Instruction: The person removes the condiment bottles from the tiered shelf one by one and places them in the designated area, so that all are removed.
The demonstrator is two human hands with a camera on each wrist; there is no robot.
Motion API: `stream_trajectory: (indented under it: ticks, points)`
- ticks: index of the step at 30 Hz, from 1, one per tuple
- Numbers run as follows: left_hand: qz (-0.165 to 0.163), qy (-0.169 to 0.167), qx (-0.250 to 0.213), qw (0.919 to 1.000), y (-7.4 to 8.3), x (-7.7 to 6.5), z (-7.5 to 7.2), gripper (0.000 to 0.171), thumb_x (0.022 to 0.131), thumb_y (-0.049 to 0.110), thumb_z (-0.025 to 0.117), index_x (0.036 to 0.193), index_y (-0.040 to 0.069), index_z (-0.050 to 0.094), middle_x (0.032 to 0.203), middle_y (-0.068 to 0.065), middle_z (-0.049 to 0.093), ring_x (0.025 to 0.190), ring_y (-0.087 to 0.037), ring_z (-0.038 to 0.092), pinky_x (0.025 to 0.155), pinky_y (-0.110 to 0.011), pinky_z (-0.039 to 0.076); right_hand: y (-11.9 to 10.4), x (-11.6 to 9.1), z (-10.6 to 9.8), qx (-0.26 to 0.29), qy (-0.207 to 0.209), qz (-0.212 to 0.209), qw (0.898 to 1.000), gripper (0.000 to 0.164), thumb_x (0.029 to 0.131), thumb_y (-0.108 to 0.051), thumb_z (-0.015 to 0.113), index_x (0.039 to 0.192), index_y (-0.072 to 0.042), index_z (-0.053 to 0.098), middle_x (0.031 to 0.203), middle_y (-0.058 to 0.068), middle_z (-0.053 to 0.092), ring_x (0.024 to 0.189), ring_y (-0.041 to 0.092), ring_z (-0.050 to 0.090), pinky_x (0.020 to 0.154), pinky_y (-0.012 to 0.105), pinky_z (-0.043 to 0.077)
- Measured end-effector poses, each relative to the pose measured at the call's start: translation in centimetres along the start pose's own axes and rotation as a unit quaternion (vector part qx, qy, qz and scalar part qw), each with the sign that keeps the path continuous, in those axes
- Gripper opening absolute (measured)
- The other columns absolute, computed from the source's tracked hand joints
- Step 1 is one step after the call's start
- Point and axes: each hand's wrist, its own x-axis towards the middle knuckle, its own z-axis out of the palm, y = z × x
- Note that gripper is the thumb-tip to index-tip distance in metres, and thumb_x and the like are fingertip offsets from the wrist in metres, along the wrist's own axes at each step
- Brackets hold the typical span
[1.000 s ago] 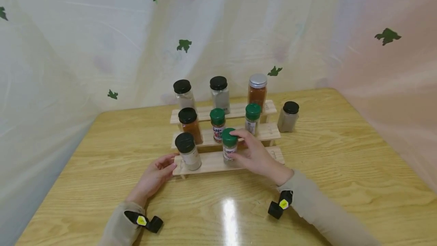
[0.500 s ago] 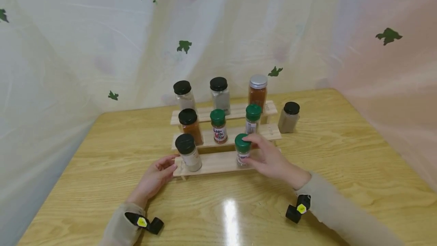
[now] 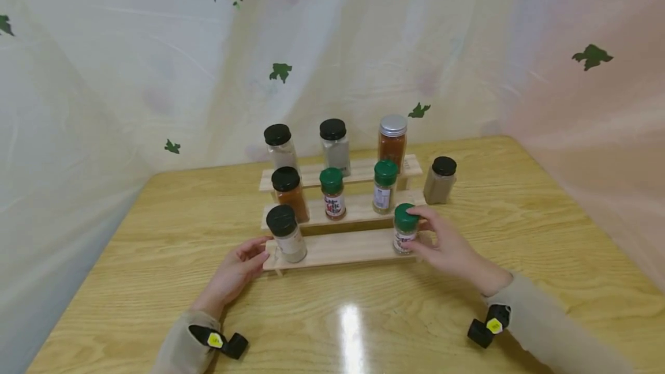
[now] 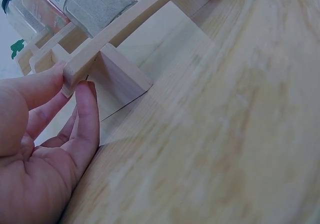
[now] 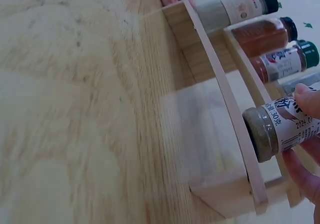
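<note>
My right hand (image 3: 449, 253) grips a small spice jar (image 3: 405, 221) with a green lid, fingers near the lid and thumb on its label. The jar is upright at the right end of the front step of a wooden spice rack (image 3: 348, 247). In the right wrist view, the jar's base (image 5: 261, 134) meets the step's edge, though I cannot tell whether it bears on it. My left hand (image 3: 236, 267) pinches the front step's left end, thumb above and fingers below, as the left wrist view shows. Beside it stands a black-lidded shaker (image 3: 288, 235) of pale powder.
On the middle step are an orange-brown jar (image 3: 291, 195) and two green-lidded jars (image 3: 332, 194). The top step carries two black-lidded jars (image 3: 335, 149) and a silver-lidded one (image 3: 392, 143). Another black-lidded jar (image 3: 440, 182) stands on the table right of the rack. A curtain (image 3: 332, 45) hangs behind.
My right hand has carried the green-lidded jar rightward along the front step, from its middle to its right end. The left hand and the rack have stayed in place.
</note>
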Motion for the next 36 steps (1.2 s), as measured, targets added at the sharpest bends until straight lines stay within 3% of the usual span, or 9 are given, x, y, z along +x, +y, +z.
stream_trajectory:
  ticks: [3,9,16,20,24,27,32,36]
  points:
    - [-0.001,0.006,0.004,1.0000,-0.1,0.0,0.0,0.025,0.095,0.011,0.056,0.115,0.026,0.060,0.102,0.005,0.048,0.091,-0.007,0.047,0.074,-0.017,0.046,0.3,-0.5,-0.8,-0.017,0.011,0.015,1.000,0.061,0.075,0.008,0.074,0.125,-0.004,0.042,0.118,0.020,0.057,0.098,0.027,0.061,0.076,0.044,0.054]
    - [0.000,0.006,0.007,1.0000,-0.1,-0.2,-0.2,0.025,0.094,0.012,0.057,0.116,0.025,0.060,0.103,0.004,0.049,0.091,-0.007,0.047,0.074,-0.017,0.046,1.0,-1.1,-1.9,-0.042,0.049,-0.012,0.998,0.067,0.070,0.012,0.075,0.126,-0.002,0.041,0.116,0.018,0.058,0.106,-0.009,0.045,0.077,0.028,0.053]
    - [-0.006,0.011,0.007,0.9999,0.2,-0.8,-0.2,0.028,0.094,0.012,0.057,0.122,0.017,0.058,0.104,0.002,0.047,0.091,-0.008,0.046,0.073,-0.017,0.045,2.3,-1.7,-2.8,-0.022,0.071,-0.019,0.997,0.076,0.066,0.019,0.073,0.130,0.003,0.034,0.111,0.019,0.057,0.105,-0.015,0.044,0.077,0.014,0.048]
    - [-0.002,0.012,0.006,0.9999,0.3,-0.8,-0.1,0.029,0.095,0.012,0.057,0.124,0.015,0.057,0.104,0.003,0.047,0.092,-0.007,0.046,0.074,-0.017,0.046,3.0,-2.1,-3.4,-0.015,0.086,-0.005,0.996,0.078,0.066,0.023,0.071,0.131,0.004,0.032,0.113,-0.006,0.055,0.102,-0.015,0.046,0.076,0.010,0.046]
    - [0.001,0.018,0.005,0.9998,0.3,-0.8,-0.1,0.028,0.095,0.011,0.057,0.122,0.015,0.058,0.103,0.003,0.048,0.091,-0.006,0.046,0.073,-0.017,0.045,3.7,-2.4,-3.9,-0.027,0.085,0.026,0.996,0.075,0.068,0.021,0.071,0.131,0.004,0.033,0.114,-0.029,0.043,0.099,-0.016,0.046,0.074,0.013,0.048]
    - [-0.004,0.024,0.006,0.9997,0.2,-0.8,-0.1,0.029,0.094,0.010,0.057,0.123,0.014,0.057,0.103,0.003,0.047,0.090,-0.006,0.047,0.073,-0.017,0.046,4.1,-2.7,-4.1,-0.037,0.074,0.048,0.995,0.071,0.072,0.017,0.071,0.131,0.003,0.034,0.116,-0.018,0.049,0.099,-0.018,0.045,0.073,0.015,0.049]
    - [0.001,0.017,-0.006,0.9998,0.0,-0.3,0.2,0.029,0.094,0.008,0.056,0.124,0.013,0.055,0.102,0.004,0.049,0.090,-0.005,0.049,0.074,-0.017,0.047,4.8,-3.4,-4.6,-0.026,0.072,0.073,0.994,0.072,0.074,0.016,0.069,0.134,0.002,0.031,0.113,0.021,0.055,0.098,-0.018,0.044,0.074,0.010,0.046]
    - [0.006,0.015,-0.014,0.9998,-0.1,-0.2,0.3,0.026,0.094,0.007,0.055,0.117,0.019,0.058,0.101,0.004,0.050,0.088,-0.004,0.049,0.072,-0.017,0.046,5.5,-3.6,-5.0,-0.032,0.083,0.069,0.994,0.073,0.073,0.019,0.068,0.134,0.004,0.029,0.110,0.022,0.054,0.097,-0.018,0.044,0.074,0.006,0.044]
